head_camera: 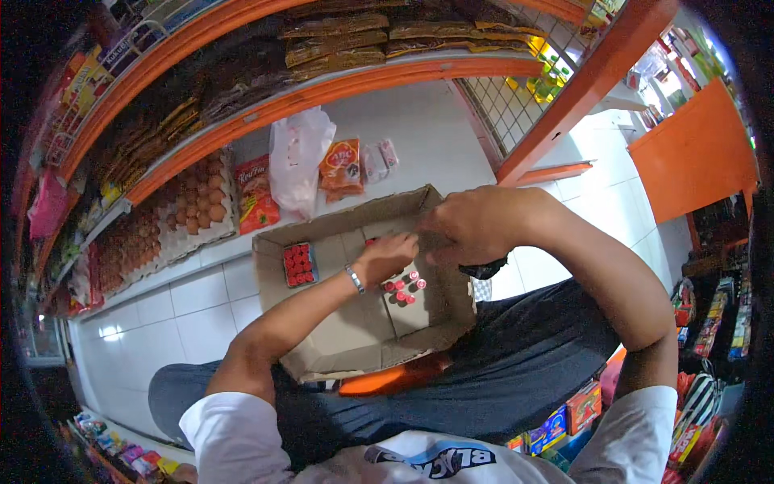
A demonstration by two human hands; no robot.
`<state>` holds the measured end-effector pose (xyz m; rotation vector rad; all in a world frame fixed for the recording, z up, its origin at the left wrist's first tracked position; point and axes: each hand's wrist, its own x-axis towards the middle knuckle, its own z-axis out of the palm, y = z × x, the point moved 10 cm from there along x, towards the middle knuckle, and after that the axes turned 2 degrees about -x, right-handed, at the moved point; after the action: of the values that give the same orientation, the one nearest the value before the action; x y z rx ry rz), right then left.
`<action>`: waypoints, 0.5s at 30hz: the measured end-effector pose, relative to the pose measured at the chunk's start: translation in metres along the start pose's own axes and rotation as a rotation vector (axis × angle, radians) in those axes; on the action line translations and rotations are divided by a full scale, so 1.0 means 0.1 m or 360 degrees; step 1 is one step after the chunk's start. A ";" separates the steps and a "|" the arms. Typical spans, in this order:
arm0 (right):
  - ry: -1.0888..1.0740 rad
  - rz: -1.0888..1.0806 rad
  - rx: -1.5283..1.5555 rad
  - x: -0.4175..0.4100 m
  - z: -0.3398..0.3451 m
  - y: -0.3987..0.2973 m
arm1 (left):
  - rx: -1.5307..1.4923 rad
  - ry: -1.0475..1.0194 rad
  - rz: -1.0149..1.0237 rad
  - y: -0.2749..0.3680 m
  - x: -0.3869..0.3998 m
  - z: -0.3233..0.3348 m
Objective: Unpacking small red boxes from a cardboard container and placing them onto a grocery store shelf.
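Observation:
An open cardboard box [338, 330] lies in front of me, across my knees. Toward its left wall stands a compact block of red-capped small items [300, 264] in a tray or wrap. Several loose red-capped small bottles or tubes [404, 289] stand on the box floor at the right. My left hand [387, 259] is over the box with its fingers drawn together; whether something is in them is hidden. My right hand [468, 227] is blurred at the box's right wall, its fingers curled and their contents unclear. A crumpled black thing [484, 267] shows just below it.
Behind the box, a tiled ledge holds egg trays [202, 199], a red snack packet [258, 192], a white plastic bag [299, 157] and an orange ABC packet [341, 166]. Orange shelving [338, 85] arches above. An orange post [586, 91] rises at the right. Packaged goods [583, 408] flank my right side.

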<state>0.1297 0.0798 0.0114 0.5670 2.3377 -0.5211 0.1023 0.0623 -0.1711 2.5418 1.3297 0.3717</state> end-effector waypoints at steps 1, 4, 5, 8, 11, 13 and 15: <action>0.0037 -0.0057 0.0007 -0.01 -0.05 -0.06 | 0.0007 0.0005 -0.0018 -0.01 0.03 -0.03; 0.0071 -0.0111 0.0009 -0.01 -0.13 -0.16 | -0.0072 0.0132 0.0328 0.22 0.10 -0.07; 0.0072 -0.0099 0.0011 0.00 -0.15 -0.17 | -0.0379 0.0106 0.0031 0.08 0.13 0.00; 0.0153 -0.0105 0.0026 0.00 -0.11 -0.07 | -0.0560 0.0014 -0.0162 0.06 0.14 0.06; 0.0039 0.0054 -0.0024 -0.01 -0.09 -0.05 | -0.0424 -0.0128 -0.0118 -0.14 0.16 0.52; 0.0039 0.0013 -0.0036 -0.05 -0.14 -0.09 | -0.0454 -0.0222 -0.0138 -0.25 0.19 0.81; 0.0039 -0.0015 -0.0026 -0.07 -0.11 -0.07 | -0.0396 -0.0243 -0.0168 -0.27 0.19 0.96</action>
<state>0.1250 0.0777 0.0259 0.5576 2.3672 -0.5014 0.1237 0.0833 -0.2677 2.2389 1.2686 0.2956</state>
